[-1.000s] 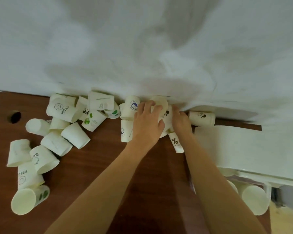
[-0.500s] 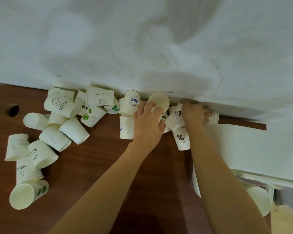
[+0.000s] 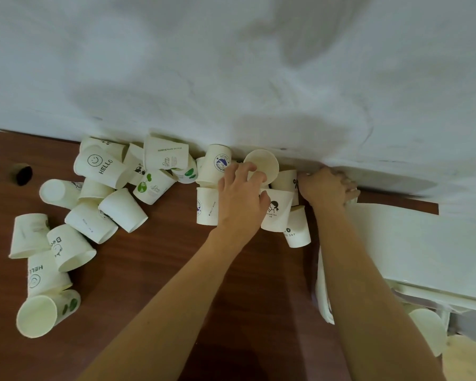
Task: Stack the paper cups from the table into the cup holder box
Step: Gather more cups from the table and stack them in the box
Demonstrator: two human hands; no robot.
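Note:
Several white paper cups lie scattered on the brown table (image 3: 162,284). One group sits at the left, among them a "HELLO" cup (image 3: 102,167). Another group lies at the middle by the white backdrop. My left hand (image 3: 241,200) rests over that middle group, its fingers curled on the rim of an open-mouthed cup (image 3: 265,165) and its thumb against a logo cup (image 3: 278,213). Further right, my right hand (image 3: 327,188) curls round a cup at the table's far edge, which is almost fully hidden. The white cup holder box (image 3: 423,243) stands at the right.
A white crumpled backdrop (image 3: 231,78) runs along the table's far edge. A dark round hole (image 3: 24,174) sits in the table at far left. Cups (image 3: 427,332) show under the box's near edge at the lower right. Bare wood lies between my forearms.
My right hand has moved right, from the middle cups to the cup by the box, and closed round it. My left hand has stayed on the middle cups. A logo cup there has shifted.

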